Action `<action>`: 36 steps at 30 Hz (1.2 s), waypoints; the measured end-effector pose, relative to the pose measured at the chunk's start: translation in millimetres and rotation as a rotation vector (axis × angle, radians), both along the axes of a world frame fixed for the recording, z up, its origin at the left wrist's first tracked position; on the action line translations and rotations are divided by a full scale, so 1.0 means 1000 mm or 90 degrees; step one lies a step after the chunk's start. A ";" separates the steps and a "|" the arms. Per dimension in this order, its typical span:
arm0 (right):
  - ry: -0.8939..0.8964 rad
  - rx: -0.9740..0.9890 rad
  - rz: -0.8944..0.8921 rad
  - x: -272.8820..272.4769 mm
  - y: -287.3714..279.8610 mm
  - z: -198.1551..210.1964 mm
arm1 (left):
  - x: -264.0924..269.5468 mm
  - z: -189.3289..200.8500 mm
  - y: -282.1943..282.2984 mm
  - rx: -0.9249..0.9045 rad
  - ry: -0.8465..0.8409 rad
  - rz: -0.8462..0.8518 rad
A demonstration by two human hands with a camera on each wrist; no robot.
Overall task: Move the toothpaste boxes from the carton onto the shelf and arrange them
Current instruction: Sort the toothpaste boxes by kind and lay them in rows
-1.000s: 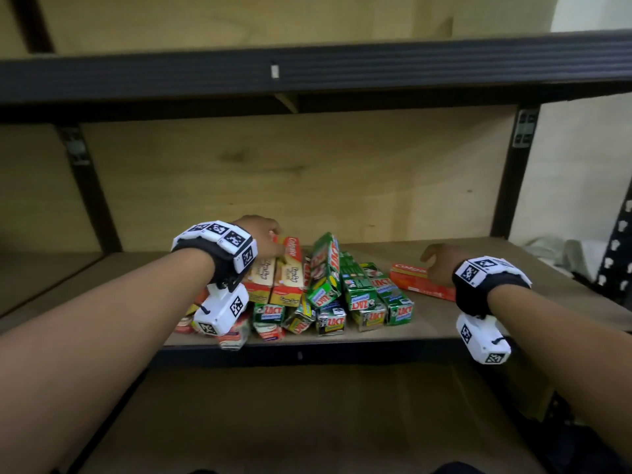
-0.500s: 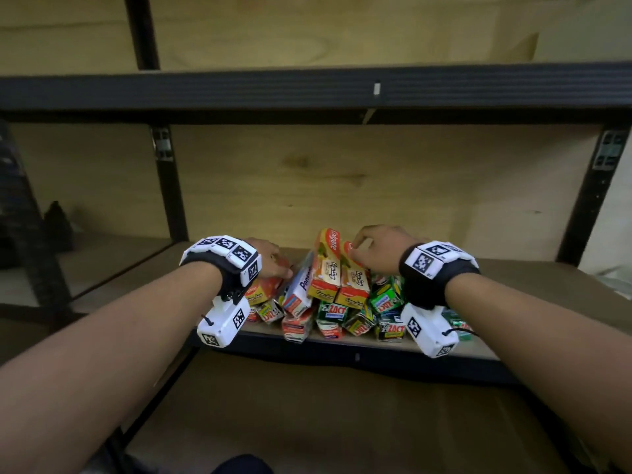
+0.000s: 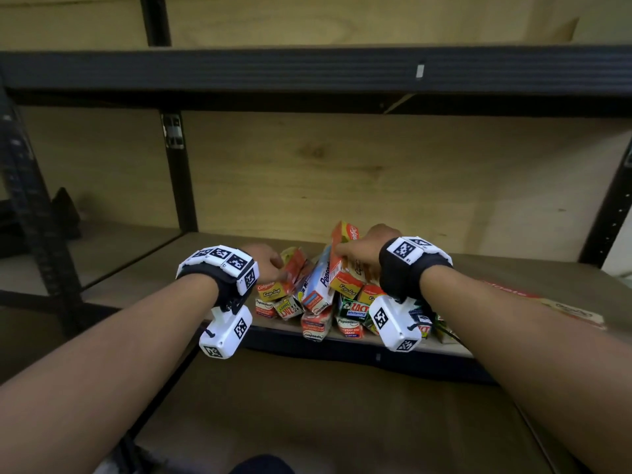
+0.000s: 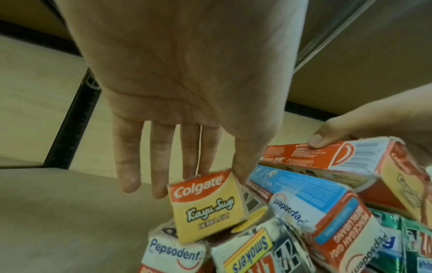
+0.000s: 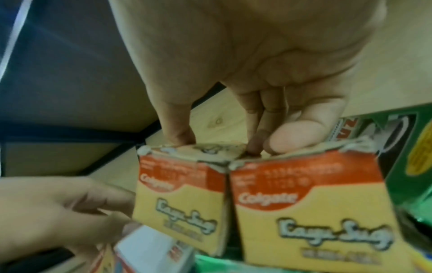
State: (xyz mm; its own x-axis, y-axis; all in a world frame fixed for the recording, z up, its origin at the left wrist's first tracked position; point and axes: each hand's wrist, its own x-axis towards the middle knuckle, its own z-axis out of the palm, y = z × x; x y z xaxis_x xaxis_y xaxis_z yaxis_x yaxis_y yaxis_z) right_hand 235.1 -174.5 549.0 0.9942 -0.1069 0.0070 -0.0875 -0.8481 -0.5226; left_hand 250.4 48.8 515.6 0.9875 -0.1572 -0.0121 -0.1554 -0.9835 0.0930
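Head view: the right hand [image 3: 367, 249] is pinching an orange Colgate box [image 3: 343, 260] atop the pile of toothpaste boxes [image 3: 318, 299] at the shelf [image 3: 513, 271] front edge; the left hand [image 3: 265, 263], fingers straight, is steadying another. Tugging could be tipping boxes off.

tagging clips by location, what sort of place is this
Probably a stockroom or shop storage area: a black metal-framed shelf with plywood boards and a jumbled pile of toothpaste boxes that both hands are sorting.
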 end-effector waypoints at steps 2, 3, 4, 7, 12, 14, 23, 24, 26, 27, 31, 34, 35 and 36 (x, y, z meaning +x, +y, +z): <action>0.014 0.102 -0.012 0.002 -0.001 0.000 | -0.001 0.001 -0.001 -0.004 -0.003 -0.003; 0.023 0.159 -0.015 0.002 -0.001 0.000 | -0.001 0.002 -0.001 -0.012 -0.006 -0.005; 0.032 0.203 -0.014 0.002 -0.002 -0.001 | -0.001 0.003 -0.001 -0.025 -0.010 -0.007; 0.065 0.311 -0.003 0.000 -0.010 -0.001 | -0.001 0.008 -0.002 -0.096 -0.030 -0.015; 0.087 0.383 0.040 -0.023 -0.022 0.009 | -0.003 0.029 -0.008 -0.299 -0.050 -0.004; 0.090 0.362 0.066 -0.031 -0.026 0.016 | -0.004 0.038 -0.014 -0.418 -0.030 -0.004; 0.003 0.192 0.117 -0.052 -0.072 0.045 | -0.012 0.051 -0.058 -0.738 0.116 -0.076; -0.002 0.178 0.122 -0.056 -0.081 0.047 | -0.016 0.053 -0.065 -0.738 0.120 -0.094; -0.008 0.156 0.142 -0.066 -0.102 0.050 | -0.023 0.059 -0.077 -0.729 0.122 -0.129; -0.008 0.143 0.147 -0.071 -0.115 0.052 | -0.026 0.062 -0.086 -0.710 0.119 -0.147; -0.016 0.064 0.136 -0.090 -0.159 0.061 | -0.030 0.070 -0.125 -0.563 0.035 -0.219; -0.030 -0.002 0.098 -0.101 -0.197 0.062 | -0.030 0.069 -0.168 -0.466 -0.030 -0.262; -0.034 -0.028 0.083 -0.105 -0.209 0.061 | -0.029 0.067 -0.185 -0.439 -0.041 -0.276; -0.037 -0.053 0.072 -0.109 -0.220 0.059 | -0.029 0.065 -0.201 -0.413 -0.049 -0.291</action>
State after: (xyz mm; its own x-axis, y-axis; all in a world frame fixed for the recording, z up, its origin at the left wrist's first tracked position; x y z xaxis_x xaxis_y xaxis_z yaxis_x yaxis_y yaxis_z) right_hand 126.6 -395.0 608.5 0.9975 0.0098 0.0693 0.0402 -0.8913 -0.4517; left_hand 221.1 -152.2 580.4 0.8182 -0.4986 0.2862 -0.5591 -0.5744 0.5978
